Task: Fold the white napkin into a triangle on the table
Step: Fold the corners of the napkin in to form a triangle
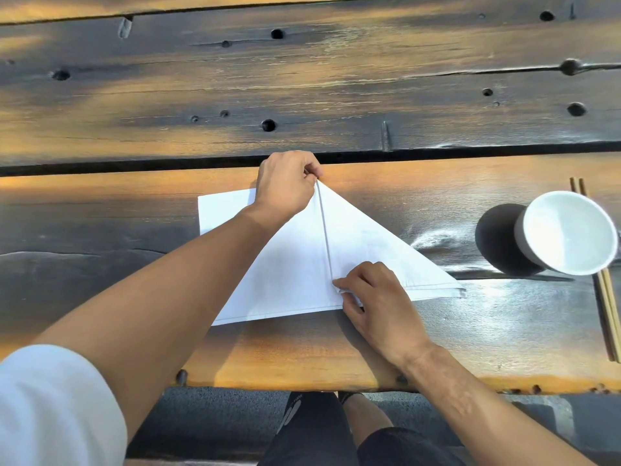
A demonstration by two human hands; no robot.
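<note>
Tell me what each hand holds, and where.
Left hand pinches the napkin at its far point; right hand pinches a near corner.

Weathered dark plank table w/ knot holes and a deep gap between boards, amber light glancing across the grain. At 3 o'clock, a white cup beside wooden chopsticks. Grey speckled floor at 6 o'clock, below the table edge.
</note>
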